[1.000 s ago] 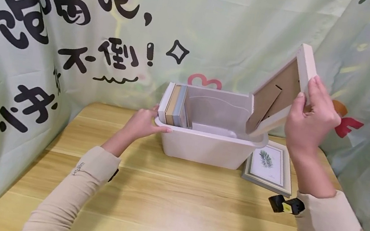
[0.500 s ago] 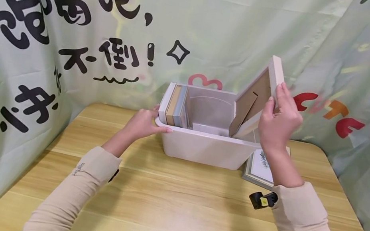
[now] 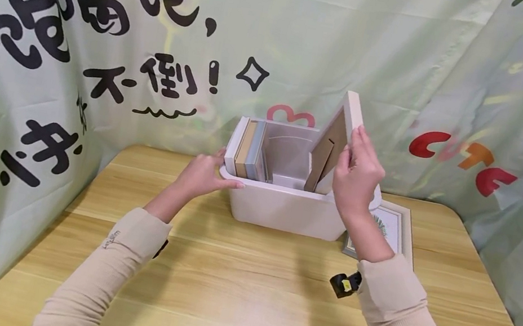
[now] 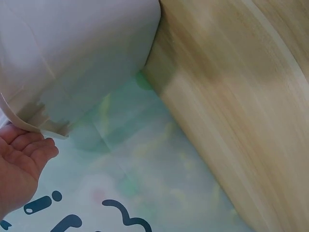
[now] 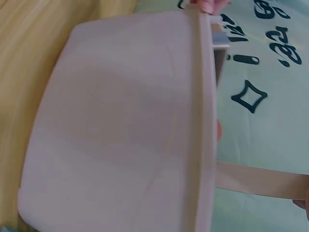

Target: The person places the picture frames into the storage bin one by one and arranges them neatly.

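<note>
My left hand [image 3: 203, 174] grips the left end of a pale plastic storage bin [image 3: 284, 211], thumb along the front rim. In the left wrist view its fingers curl under the rim. My right hand [image 3: 359, 170] pinches the outer side of a white picture frame [image 3: 354, 109], whose brown backing and stand leg face the bin's right end. That frame tilts, its lower part inside the bin and its top above the rim. Several other frames [image 3: 245, 149] stand on edge, packed against the bin's left end.
Another picture frame [image 3: 409, 226] with a leaf print lies flat on the wooden table [image 3: 232, 284], right of the bin and partly behind my right forearm. A printed fabric curtain [image 3: 312, 40] encloses the table at the back and sides.
My right hand has moved left and down, bringing the white picture frame from above the bin's right end deeper into it and more upright. The left hand has stayed on the bin.
</note>
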The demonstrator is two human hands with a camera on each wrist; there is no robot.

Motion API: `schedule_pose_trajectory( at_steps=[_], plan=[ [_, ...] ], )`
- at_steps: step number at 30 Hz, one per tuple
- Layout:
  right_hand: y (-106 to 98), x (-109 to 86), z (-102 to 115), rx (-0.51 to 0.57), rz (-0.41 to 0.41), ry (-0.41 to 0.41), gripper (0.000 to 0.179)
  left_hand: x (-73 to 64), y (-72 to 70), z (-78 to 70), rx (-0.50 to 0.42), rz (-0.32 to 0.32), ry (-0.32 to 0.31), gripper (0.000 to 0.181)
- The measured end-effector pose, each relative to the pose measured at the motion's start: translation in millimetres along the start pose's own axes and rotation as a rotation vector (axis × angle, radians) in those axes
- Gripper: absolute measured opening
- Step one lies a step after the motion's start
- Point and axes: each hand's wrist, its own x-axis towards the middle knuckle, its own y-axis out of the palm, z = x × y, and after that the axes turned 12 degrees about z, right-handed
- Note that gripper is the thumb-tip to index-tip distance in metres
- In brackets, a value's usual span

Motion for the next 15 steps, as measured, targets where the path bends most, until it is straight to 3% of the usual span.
schedule_pose_trajectory(
  at_steps=[15],
  plan=[
    [33, -20.3, 9, -0.033, 0.089, -0.005, 0.027, -0.8, 1.7, 0.3, -0.024, -0.008, 0.002, 0.05]
  ],
)
